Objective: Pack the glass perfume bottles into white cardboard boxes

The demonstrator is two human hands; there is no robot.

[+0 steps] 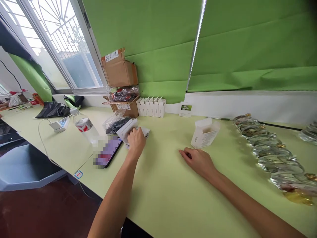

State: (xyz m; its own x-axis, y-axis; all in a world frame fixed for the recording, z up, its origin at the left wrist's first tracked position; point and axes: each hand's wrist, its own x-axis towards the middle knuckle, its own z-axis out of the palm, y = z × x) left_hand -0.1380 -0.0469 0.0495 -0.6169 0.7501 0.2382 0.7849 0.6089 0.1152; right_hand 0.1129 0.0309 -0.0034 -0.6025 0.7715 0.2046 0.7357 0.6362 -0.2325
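Note:
My left hand point(136, 141) is closed on white folded paper point(127, 129), lifting its edge from a small pile of white sheets point(146, 132) on the table; whether it is leaflets or flat cartons, I cannot tell. My right hand point(199, 162) rests on the table with its fingers curled in, and nothing shows in them. Just behind it stands a white carton point(205, 134) with its top flaps open. A phone point(109, 153) lies left of my left hand, beside a clear plastic bag with dark contents point(116, 125).
Several glass ornaments point(269, 148) line the right side of the table point(168, 195). A row of white cartons point(151, 107) and a small picture card point(185, 109) stand along the wall. Brown boxes point(119, 71), a water bottle point(85, 125) and a blue chair point(27, 165) are at left.

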